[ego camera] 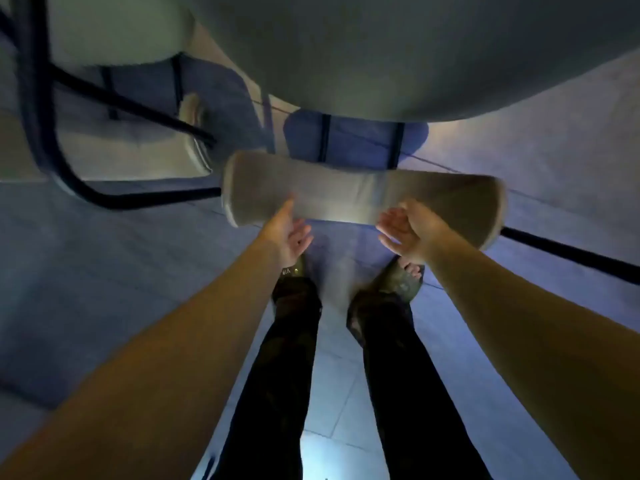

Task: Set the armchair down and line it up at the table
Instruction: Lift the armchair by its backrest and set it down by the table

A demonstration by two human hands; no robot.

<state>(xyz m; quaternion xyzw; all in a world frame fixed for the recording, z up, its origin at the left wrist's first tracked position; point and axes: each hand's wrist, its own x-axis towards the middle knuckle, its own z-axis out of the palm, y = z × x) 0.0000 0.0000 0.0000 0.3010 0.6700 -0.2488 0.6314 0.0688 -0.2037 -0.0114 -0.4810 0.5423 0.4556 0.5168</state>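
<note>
The armchair's grey padded backrest [363,194] lies across the middle of the view, blurred, just in front of my feet. Its black tube frame [568,252] runs out to the right and curves round on the left. The pale table top [433,53] fills the upper part of the view, and the chair's front reaches under its edge. My left hand [287,232] is open below the backrest's left part, thumb at its lower edge. My right hand [407,230] is open, palm turned inward, against the lower edge further right. Neither hand grips the chair.
A second chair with a pale seat [114,150] and black frame [38,109] stands at the left, close to the armchair. Two dark legs [323,136] stand under the table. My legs and shoes [398,278] are on the tiled floor [104,271].
</note>
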